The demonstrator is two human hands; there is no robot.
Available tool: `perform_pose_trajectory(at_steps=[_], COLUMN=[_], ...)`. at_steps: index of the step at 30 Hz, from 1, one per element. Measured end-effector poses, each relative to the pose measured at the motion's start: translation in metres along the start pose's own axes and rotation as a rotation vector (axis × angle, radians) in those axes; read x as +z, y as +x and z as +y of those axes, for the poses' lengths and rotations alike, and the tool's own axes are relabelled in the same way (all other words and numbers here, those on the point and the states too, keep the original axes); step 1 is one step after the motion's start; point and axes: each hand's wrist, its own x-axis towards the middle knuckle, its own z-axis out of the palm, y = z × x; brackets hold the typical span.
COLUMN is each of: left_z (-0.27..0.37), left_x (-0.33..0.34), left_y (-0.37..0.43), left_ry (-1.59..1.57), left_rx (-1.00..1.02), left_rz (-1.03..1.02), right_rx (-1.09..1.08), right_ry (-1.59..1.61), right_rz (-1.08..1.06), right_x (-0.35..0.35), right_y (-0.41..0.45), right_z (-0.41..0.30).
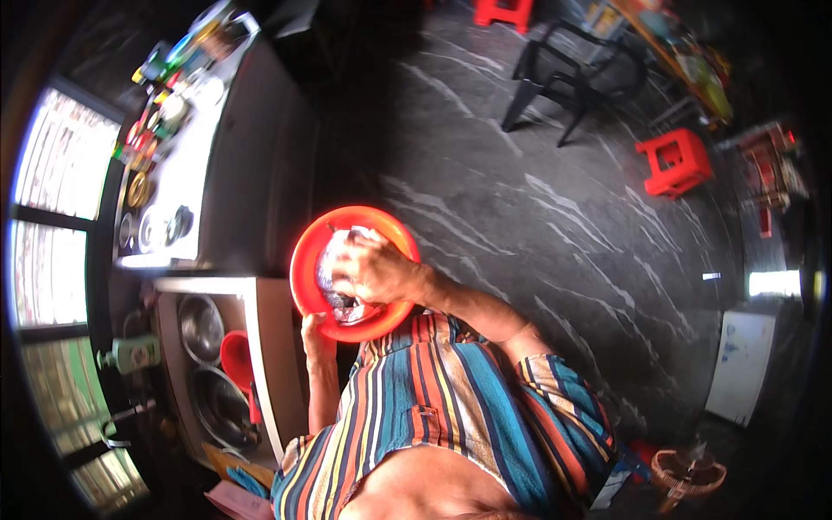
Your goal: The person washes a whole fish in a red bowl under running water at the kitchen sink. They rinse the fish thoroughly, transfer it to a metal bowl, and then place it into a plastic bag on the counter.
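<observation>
A round red plastic basin (300,279) is held in front of my body, above the floor. My left hand (316,335) grips its near left rim, thumb on top and the fingers hidden below. Inside lies a silvery, scaly thing (327,263) that looks like a whole fish. My right hand (374,268) reaches into the basin from the right, its fingers curled over the fish and blurred. That hand covers much of the fish, so its full outline is hidden.
At left, a sink counter (257,351) holds metal bowls (200,328), a red plastic dipper (237,357) and a soap bottle (133,354). Beyond is a counter (188,149) with jars and bottles. A black chair (552,75) and red stool (679,162) stand on the dark floor (520,227).
</observation>
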Motion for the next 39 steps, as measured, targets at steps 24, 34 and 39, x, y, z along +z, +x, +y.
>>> perform_pose_trajectory(at_steps=[24,34,39], left_z=[-0.248,-0.374,-0.437], left_x=[0.547,0.774,0.843], left_y=[0.179,0.153,0.175], left_ry=[0.404,0.403,0.426], left_rx=[-0.729,-0.76,-0.71], left_rz=[-0.752,-0.834,-0.736], right_rx=[1.276,1.269,1.211], right_ry=[0.342,0.421,0.45], right_rz=[1.542,1.622,1.323], right_x=[-0.33,-0.505,-0.667], right_y=[-0.41,-0.504,-0.439], right_z=[0.198,0.341,0.43])
